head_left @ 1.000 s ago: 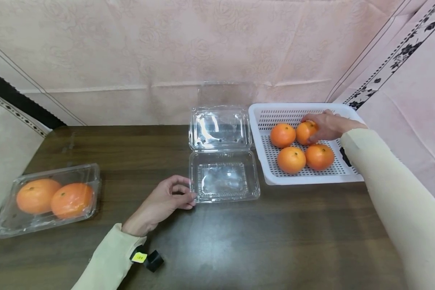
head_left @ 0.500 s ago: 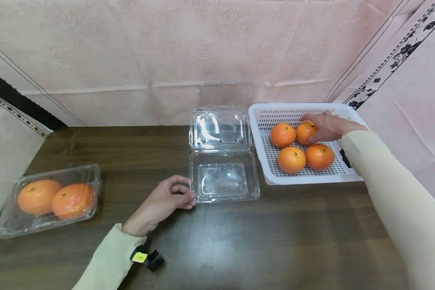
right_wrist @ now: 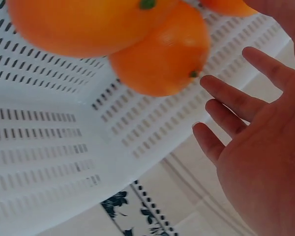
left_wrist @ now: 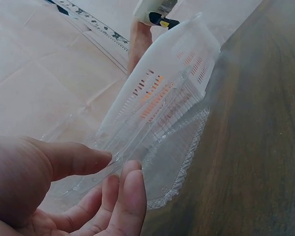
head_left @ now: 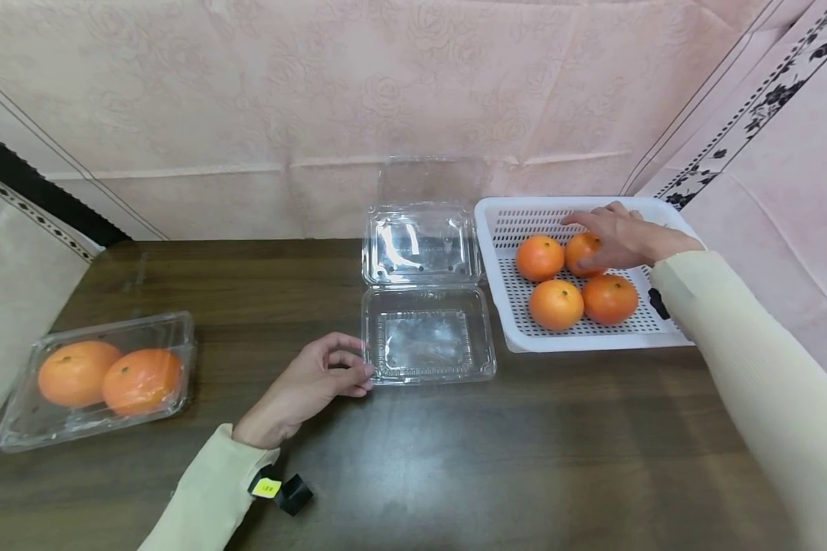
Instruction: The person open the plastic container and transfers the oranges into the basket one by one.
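In the head view, a clear plastic clamshell box (head_left: 423, 337) stands with its lid (head_left: 420, 245) raised at the back. My left hand (head_left: 310, 390) holds its near left corner; the left wrist view shows thumb and fingers (left_wrist: 130, 196) pinching the clear rim. Over the white basket (head_left: 524, 342) is my right hand (head_left: 620, 233), fingers spread, above the back right orange (head_left: 582, 251), which it partly hides. Three more oranges lie in the basket: one orange (head_left: 540, 257) back left, two in front. In the right wrist view, the fingers (right_wrist: 236, 98) are straight beside an orange (right_wrist: 162, 59).
A closed clear box (head_left: 24, 428) with two large oranges (head_left: 141, 380) inside lies on the dark wooden table (head_left: 455, 459) at the left. Pink patterned cloth (head_left: 317, 92) hangs behind the table. The basket stands close against the right side of the clamshell.
My right hand's fingers have lifted and straightened off the back right orange, which stays in the basket. My left hand keeps its hold on the clamshell box.
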The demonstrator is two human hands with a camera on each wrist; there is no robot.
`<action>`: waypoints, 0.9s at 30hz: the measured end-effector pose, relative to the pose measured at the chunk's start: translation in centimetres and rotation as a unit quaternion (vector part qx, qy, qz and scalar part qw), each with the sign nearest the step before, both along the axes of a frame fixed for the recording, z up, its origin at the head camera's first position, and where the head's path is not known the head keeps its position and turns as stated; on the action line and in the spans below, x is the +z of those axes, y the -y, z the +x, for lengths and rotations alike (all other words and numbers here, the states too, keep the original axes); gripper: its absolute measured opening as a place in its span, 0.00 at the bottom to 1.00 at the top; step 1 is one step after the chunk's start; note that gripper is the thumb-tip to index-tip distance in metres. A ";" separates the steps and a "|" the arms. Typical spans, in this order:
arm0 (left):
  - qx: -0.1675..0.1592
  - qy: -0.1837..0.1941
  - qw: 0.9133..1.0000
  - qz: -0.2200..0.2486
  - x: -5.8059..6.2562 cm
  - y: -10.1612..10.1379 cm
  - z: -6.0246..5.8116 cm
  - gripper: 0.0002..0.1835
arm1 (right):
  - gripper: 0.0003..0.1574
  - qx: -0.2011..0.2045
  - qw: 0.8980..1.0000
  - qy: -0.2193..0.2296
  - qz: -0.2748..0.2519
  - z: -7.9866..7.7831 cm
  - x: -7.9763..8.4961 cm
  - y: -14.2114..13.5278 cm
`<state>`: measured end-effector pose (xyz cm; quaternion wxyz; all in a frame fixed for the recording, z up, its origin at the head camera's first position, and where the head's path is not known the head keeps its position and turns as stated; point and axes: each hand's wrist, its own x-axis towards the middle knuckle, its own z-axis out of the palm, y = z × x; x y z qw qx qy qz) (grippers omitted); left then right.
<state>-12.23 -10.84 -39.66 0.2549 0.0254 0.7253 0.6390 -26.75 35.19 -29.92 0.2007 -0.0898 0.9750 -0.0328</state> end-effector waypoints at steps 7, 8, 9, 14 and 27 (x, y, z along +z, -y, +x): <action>-0.005 -0.004 1.000 -0.015 0.0 0.0 0.0 0.23 | 0.49 0.035 0.999 -0.029 0.002 1.0 0.6 1.9; -0.005 -0.006 1.000 -0.023 0.0 0.1 0.0 0.22 | 0.48 0.040 0.999 -0.034 0.002 1.1 0.7 2.2; -0.004 -0.006 1.000 -0.030 0.0 0.1 0.0 0.22 | 0.48 0.047 0.998 -0.039 0.003 1.4 0.8 2.5; -0.002 -0.029 0.997 -0.072 0.6 0.4 0.1 0.21 | 0.47 0.077 0.995 -0.064 0.000 2.7 1.6 3.8; 0.075 -0.270 0.914 -0.294 3.1 0.7 1.7 0.33 | 0.48 0.079 0.982 -0.166 -0.030 8.3 3.6 6.0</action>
